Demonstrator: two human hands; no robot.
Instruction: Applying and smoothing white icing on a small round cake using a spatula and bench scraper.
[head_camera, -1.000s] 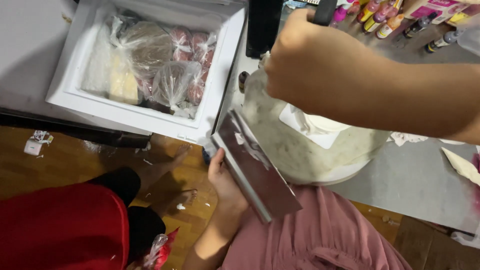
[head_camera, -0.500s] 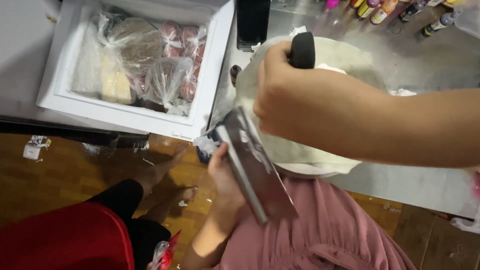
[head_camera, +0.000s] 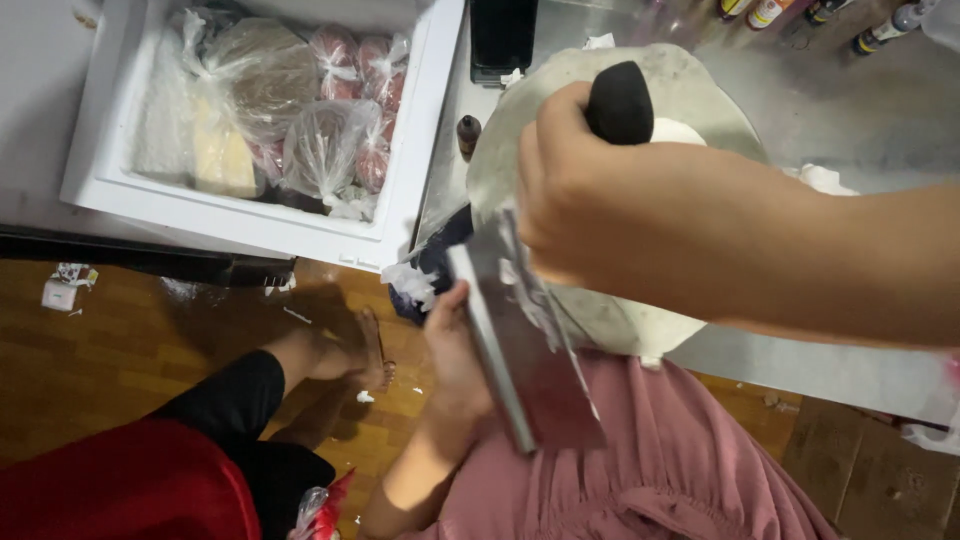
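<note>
Head view:

- Right hand (head_camera: 600, 190): closed in a fist around a black handle (head_camera: 620, 100). The rounded end of the handle sticks out above the fingers. What the handle belongs to is hidden behind the hand.
- Left hand (head_camera: 455, 355): wrapped around the lower end of a flat metal blade (head_camera: 520, 340). The thumb lies along the blade's near edge. The forearm runs down toward the lower edge of the frame.
- Metal blade: wide, rectangular, tilted, with its upper end against the front rim of a large round bowl (head_camera: 690, 85). White smears stick to the blade's upper face.
- Bowl: pale, dusted white inside, resting on a grey metal counter (head_camera: 860, 130). The right hand and handle sit over its middle. A white lump (head_camera: 675, 130) shows just beside the handle.
- Chest freezer (head_camera: 400, 215): white, lid open, to the left of the bowl. It holds several knotted clear plastic bags (head_camera: 320, 150) with pinkish, brown and pale yellow contents.
- Small dark bottle (head_camera: 468, 133): stands between the freezer wall and the bowl.
- Row of bottles (head_camera: 790, 12): along the far edge of the counter, only partly in frame.
- Pink garment (head_camera: 680, 470): covers the person's lap below the blade.
- Wooden floor (head_camera: 150, 330): a bare foot (head_camera: 370, 355) rests on it near the freezer, with white scraps scattered around.
- Red object (head_camera: 120, 485): fills the lower left corner; its kind cannot be told.
</note>
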